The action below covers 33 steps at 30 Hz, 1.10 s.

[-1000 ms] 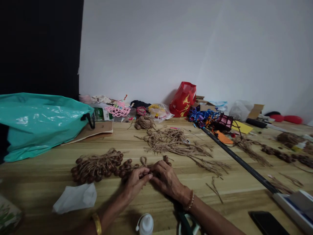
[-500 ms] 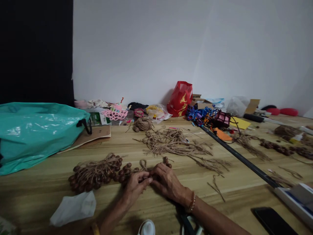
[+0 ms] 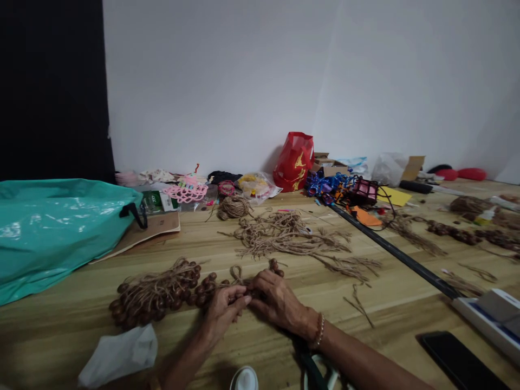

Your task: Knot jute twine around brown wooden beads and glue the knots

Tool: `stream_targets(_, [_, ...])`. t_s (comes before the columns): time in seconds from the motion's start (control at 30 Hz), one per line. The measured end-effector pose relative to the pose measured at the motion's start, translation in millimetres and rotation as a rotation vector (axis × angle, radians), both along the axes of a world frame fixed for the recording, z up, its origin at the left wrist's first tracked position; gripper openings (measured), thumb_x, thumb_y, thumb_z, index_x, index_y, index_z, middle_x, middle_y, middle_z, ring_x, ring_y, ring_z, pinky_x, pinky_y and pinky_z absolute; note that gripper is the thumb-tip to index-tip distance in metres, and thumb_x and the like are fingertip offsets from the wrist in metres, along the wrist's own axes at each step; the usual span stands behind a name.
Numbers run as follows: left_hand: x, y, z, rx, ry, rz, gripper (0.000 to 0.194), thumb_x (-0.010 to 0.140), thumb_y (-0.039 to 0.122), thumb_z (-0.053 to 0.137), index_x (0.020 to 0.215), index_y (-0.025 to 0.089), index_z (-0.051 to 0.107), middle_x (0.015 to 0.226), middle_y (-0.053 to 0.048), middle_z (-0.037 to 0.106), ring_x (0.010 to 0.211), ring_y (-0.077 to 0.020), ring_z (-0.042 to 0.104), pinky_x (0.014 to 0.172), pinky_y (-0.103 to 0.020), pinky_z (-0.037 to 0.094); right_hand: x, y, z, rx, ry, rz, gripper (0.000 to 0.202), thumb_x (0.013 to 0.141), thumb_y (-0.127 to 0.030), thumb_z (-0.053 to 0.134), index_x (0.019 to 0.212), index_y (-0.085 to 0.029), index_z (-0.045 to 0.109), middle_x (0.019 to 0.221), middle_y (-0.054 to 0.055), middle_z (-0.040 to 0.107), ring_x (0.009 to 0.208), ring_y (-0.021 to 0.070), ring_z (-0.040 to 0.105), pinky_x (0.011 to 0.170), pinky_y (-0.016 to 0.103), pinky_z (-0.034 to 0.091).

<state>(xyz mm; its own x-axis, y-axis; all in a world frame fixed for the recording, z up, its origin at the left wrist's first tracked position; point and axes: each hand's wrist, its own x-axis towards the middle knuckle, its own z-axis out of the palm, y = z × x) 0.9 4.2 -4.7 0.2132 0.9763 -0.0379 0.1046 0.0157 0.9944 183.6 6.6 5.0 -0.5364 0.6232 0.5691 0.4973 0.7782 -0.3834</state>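
My left hand (image 3: 227, 309) is closed in a pinch at the right end of a string of round brown beads (image 3: 206, 287) on jute cord. Touching its fingertips, my right hand (image 3: 278, 303) curls over the same beaded jute cord. What lies exactly between the fingers is mostly hidden. A small cord loop (image 3: 236, 273) stands up just behind the hands, and a few brown beads (image 3: 275, 266) show past my right knuckles. Left of the hands, a thick bunch of beads and cord (image 3: 156, 295) lies on the wooden table (image 3: 203, 352).
Loose jute cords (image 3: 288, 235) and a jute ball (image 3: 234, 207) lie behind. A green bag (image 3: 60, 233) and white packet (image 3: 122, 355) are at left. Scissors (image 3: 312, 371) sit under my right forearm; a black phone (image 3: 457, 357) lies right. A red bag (image 3: 294, 162) stands by the wall.
The whole view has shifted slightly as the head moved. Both hands stay together at the same beaded cord, with hardly any finger movement visible.
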Motion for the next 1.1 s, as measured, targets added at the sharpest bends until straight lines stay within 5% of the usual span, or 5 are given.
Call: stream_targets(1.1, [2.2,2.0,0.4,-0.050,-0.038,0.013,0.047,0.056,0.050,0.077,0.080,0.013,0.062,0.050,0.007,0.051,0.040,-0.0076,0.045,0.037,-0.019,0.034,-1.1,-1.4,3.2,-0.021,-0.026,-0.004,0.011,0.092,-0.023,0.057,0.101,-0.017,0.058,0.092,0.007,0.062,0.086,0.0206,0.056,0.075,0.031,0.045])
